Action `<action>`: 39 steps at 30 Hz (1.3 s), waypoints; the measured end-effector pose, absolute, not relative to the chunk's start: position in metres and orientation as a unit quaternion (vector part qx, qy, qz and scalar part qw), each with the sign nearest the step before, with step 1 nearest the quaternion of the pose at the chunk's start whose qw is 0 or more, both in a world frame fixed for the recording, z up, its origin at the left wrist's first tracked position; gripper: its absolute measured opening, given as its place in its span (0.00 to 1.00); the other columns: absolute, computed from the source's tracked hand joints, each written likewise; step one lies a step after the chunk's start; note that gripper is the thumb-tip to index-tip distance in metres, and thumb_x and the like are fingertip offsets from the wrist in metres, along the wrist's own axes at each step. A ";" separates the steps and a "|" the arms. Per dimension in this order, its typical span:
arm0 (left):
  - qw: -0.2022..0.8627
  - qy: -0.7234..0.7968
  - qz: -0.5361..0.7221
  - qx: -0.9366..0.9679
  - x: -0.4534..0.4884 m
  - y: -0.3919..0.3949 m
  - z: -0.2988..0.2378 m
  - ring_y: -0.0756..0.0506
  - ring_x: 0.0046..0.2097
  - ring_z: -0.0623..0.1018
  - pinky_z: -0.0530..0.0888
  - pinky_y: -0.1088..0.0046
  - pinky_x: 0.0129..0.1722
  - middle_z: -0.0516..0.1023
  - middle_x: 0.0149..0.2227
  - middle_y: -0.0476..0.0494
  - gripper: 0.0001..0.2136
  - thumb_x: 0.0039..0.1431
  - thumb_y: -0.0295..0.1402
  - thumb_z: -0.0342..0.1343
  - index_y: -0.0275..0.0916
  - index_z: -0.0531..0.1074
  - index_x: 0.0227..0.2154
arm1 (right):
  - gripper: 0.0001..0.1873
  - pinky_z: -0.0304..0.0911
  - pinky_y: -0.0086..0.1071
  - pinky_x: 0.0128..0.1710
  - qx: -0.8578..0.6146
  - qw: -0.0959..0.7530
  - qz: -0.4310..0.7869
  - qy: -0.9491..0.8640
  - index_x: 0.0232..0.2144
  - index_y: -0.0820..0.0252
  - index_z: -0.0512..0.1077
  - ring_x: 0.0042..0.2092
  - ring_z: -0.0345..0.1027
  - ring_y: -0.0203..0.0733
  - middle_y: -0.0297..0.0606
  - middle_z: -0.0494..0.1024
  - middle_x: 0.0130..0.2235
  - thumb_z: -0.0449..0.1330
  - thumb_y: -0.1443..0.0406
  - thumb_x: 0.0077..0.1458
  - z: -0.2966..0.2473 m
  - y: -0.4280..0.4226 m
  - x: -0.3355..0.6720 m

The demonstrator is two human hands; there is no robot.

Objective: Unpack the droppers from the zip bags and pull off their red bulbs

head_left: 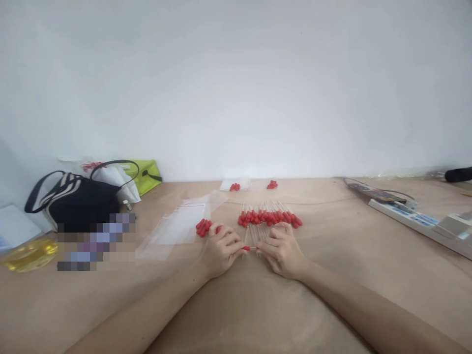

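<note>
My left hand [223, 250] is closed, pinching a red rubber dropper bulb [245, 248] between thumb and finger. From the other side, my right hand [282, 248] grips a thin glass dropper tube [252, 249], whose end meets the bulb; how deep it sits inside cannot be made out. Just beyond my hands lie several bare glass tubes [260, 232], side by side. Behind those is a long row of glass droppers with red bulbs [265, 216], bulb ends toward me. Loose red bulbs [202, 227] are piled beside my left fingers, which partly hide them.
Clear plastic bags [177, 226] lie flat at the left. Two small clusters of red bulbs, one left [234, 187] and one right [272, 185], are near the wall. A black bag [83, 201] stands far left; a white power strip [416, 223] is at the right.
</note>
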State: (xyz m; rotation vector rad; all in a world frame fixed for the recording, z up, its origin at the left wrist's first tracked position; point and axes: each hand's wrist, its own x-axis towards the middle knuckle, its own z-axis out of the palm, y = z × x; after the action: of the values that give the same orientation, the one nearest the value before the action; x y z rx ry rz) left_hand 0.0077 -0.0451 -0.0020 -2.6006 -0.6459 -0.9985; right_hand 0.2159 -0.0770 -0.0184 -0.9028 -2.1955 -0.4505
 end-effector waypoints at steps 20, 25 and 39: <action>0.080 -0.349 -0.420 -0.834 -0.025 -0.034 -0.002 0.50 0.35 0.71 0.71 0.73 0.35 0.65 0.36 0.42 0.13 0.59 0.27 0.41 0.38 0.65 0.45 | 0.13 0.46 0.33 0.36 -0.474 0.409 -0.100 -0.773 0.38 0.57 0.72 0.27 0.61 0.33 0.34 0.74 0.25 0.48 0.66 0.56 -0.022 -0.080 0.240; 0.081 -0.439 -0.434 -0.783 -0.034 -0.021 0.005 0.49 0.32 0.72 0.70 0.72 0.32 0.69 0.33 0.45 0.11 0.57 0.31 0.44 0.37 0.65 0.41 | 0.12 0.44 0.32 0.35 -0.482 0.401 -0.130 -0.768 0.33 0.57 0.73 0.26 0.61 0.33 0.33 0.74 0.23 0.50 0.68 0.53 -0.016 -0.071 0.223; 0.151 -0.506 -0.351 -0.773 -0.040 -0.015 0.006 0.44 0.34 0.72 0.62 0.68 0.34 0.76 0.30 0.47 0.07 0.52 0.38 0.51 0.40 0.70 0.29 | 0.10 0.39 0.33 0.32 -0.571 0.289 -0.141 -0.755 0.23 0.58 0.70 0.26 0.60 0.34 0.33 0.72 0.22 0.53 0.62 0.51 -0.011 -0.070 0.196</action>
State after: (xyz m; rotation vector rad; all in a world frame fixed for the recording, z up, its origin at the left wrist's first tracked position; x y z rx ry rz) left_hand -0.0396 -0.0153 0.0062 -2.2200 -1.4521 -1.0072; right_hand 0.1961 -0.0699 -0.0112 -1.5241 -2.0152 -0.3770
